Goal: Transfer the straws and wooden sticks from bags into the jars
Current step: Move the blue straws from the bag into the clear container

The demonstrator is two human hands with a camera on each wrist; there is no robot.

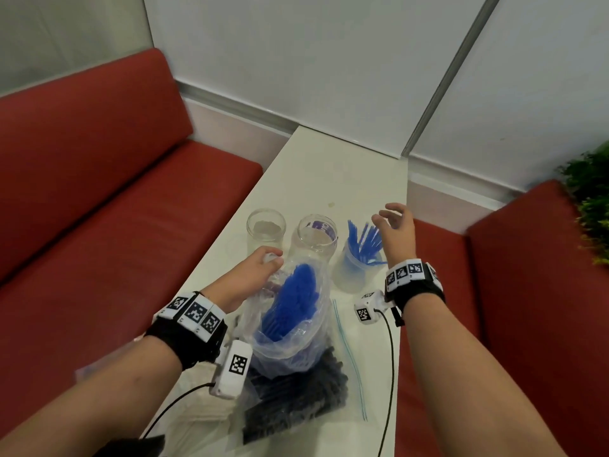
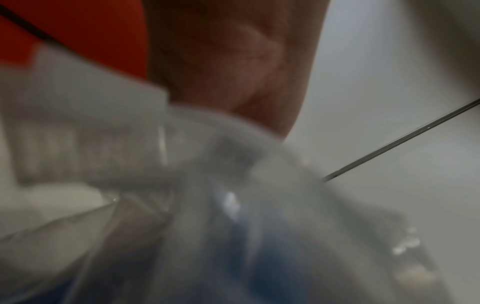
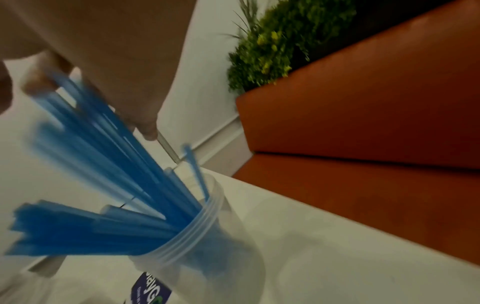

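Observation:
On the white table (image 1: 329, 166) stand three clear jars. The left jar (image 1: 265, 229) and the labelled middle jar (image 1: 317, 239) hold nothing. The right jar (image 1: 351, 270) (image 3: 207, 257) holds several blue straws (image 1: 362, 240) (image 3: 109, 164) that fan out of its mouth. My right hand (image 1: 389, 216) hovers over the straw tops with its fingers (image 3: 36, 82) spread and relaxed, holding nothing. A clear bag of blue straws (image 1: 293, 311) (image 2: 246, 236) stands before the jars. My left hand (image 1: 268, 262) grips its upper edge. Under it lies a bag of dark sticks (image 1: 296, 397).
Red bench seats (image 1: 115, 209) flank the table on the left and on the right (image 1: 527, 291). A green plant (image 1: 590, 199) stands at the far right. The stick bag's blue zip strip (image 1: 349, 357) lies along the table's right side. Wrist cables (image 1: 390, 374) hang by my arms.

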